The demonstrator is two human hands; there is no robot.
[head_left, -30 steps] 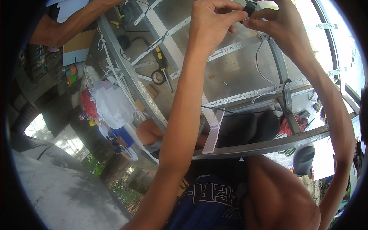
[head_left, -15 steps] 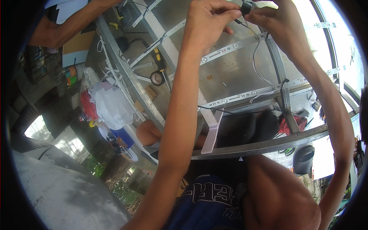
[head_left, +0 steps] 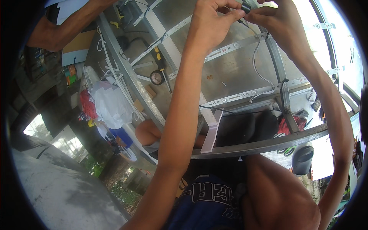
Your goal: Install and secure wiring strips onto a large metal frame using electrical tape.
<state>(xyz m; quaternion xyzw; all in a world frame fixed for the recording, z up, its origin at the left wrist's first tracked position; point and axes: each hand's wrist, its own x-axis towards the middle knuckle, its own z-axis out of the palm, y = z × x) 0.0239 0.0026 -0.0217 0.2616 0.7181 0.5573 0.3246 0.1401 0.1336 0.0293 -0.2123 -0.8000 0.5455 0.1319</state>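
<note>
At the top edge, my left hand [head_left: 214, 21] is closed, thumb and fingers pinching the black-covered end of a thin wire [head_left: 255, 57]. The wire hangs down in a curve to a white LED light bar [head_left: 237, 96]. Facing it, my right hand [head_left: 274, 19] is closed at a small black piece [head_left: 245, 6] between the two hands, which looks like black electrical tape. The fingertips of both hands nearly meet there, and part of the right hand is cut off by the picture's edge. Below them several LED bars run across a metal frame [head_left: 264, 145].
A screwdriver [head_left: 159, 57] and a tape roll [head_left: 156, 77] lie left of my forearm. A white bent bracket [head_left: 211, 134] stands at the near rail. Green-handled scissors [head_left: 286, 151] lie beyond the rail. Another person's arm [head_left: 71, 28] reaches in at the upper left.
My left hand has shifted slightly right, closer to my right hand. The black piece between them has tilted. The other person's arm has moved slightly.
</note>
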